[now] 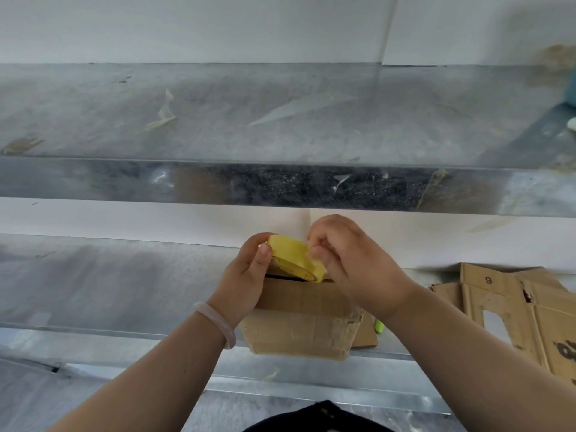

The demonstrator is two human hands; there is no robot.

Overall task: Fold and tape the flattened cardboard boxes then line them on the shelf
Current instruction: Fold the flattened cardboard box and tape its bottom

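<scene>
A folded-up brown cardboard box sits at the front edge of the lower metal shelf, its top flaps closed with a dark slit between them. Just above the box is a yellow tape roll, tilted. My left hand grips the roll from the left, thumb on its rim. My right hand is at the roll's right side, with its fingertips pinching at the roll's outer surface. Whether a tape end is lifted I cannot tell.
Flattened cardboard boxes lie on the lower shelf at right. A small yellow-green object lies beside the box. The upper metal shelf overhangs, with scraps of old tape stuck on it. A white wall is behind.
</scene>
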